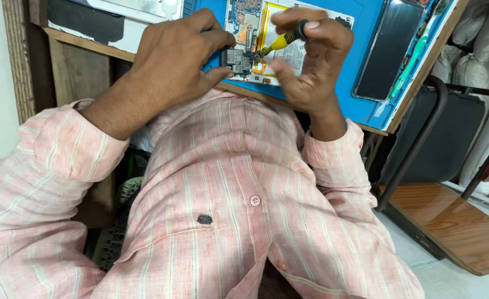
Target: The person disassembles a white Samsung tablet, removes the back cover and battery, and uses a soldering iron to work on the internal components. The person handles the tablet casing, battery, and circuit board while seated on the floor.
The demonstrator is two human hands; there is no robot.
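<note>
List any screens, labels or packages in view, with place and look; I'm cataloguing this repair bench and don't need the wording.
Detached phone screen panel: lies on the blue work mat, right of the right hand; a long dark glossy rectangle, unlit.
Battery label: on the opened phone under both hands; white with yellow edging and small dark print, partly hidden by the yellow-handled screwdriver.
No packages or signs show.

Bare blue mat right of the opened phone; dark screen panel blocks farther right.
</note>
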